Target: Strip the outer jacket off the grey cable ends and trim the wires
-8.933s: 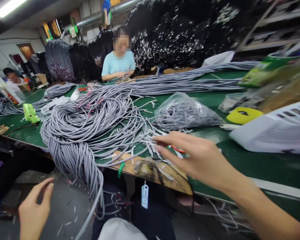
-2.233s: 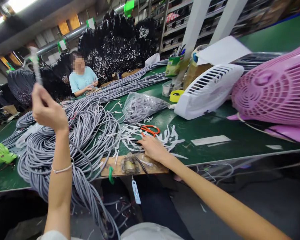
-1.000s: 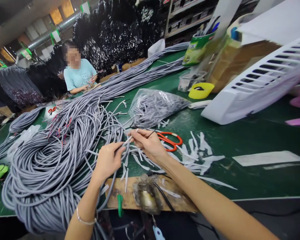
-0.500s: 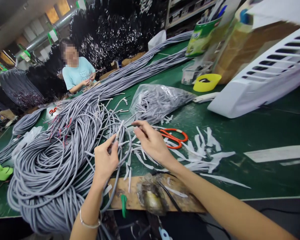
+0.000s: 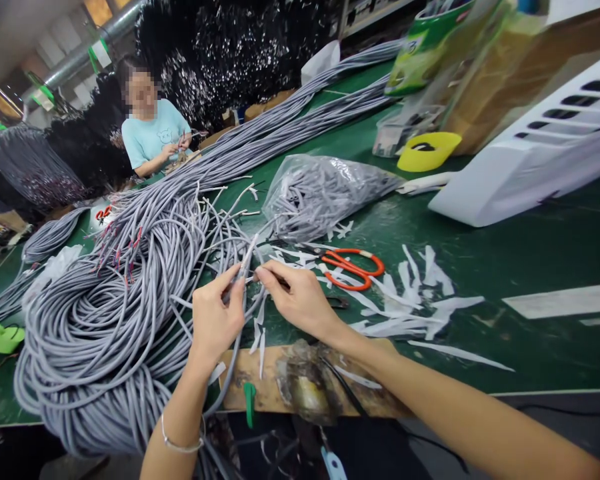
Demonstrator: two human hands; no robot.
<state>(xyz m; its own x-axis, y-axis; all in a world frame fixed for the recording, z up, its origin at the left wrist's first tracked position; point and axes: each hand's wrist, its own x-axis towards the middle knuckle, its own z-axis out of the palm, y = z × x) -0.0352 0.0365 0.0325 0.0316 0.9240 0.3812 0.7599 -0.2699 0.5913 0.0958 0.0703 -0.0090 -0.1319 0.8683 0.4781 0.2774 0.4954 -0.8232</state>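
Observation:
My left hand [image 5: 215, 317] pinches the end of a grey cable [image 5: 245, 261] that rises from the big coil of grey cables [image 5: 105, 313] on the green table [image 5: 530, 253]. My right hand [image 5: 300, 297] is closed in a pinch right at that cable's tip; what its fingers hold I cannot make out. Both hands meet just above the table's front edge. Orange-handled scissors [image 5: 353, 267] lie just right of my right hand among white strips of cut sheath [image 5: 415, 300].
A clear bag of short grey pieces [image 5: 320, 193] lies behind the scissors. A white fan housing [image 5: 535, 153], a yellow tape roll [image 5: 427, 150] and a green can [image 5: 420, 47] stand at the right. A wooden block with a fixture [image 5: 300, 383] sits at the table edge. Another person [image 5: 153, 130] works opposite.
My left hand came down from a raised position with the cable. Both hands closed in on the cable tip, and the right hand's pinch has drawn nearer to the left.

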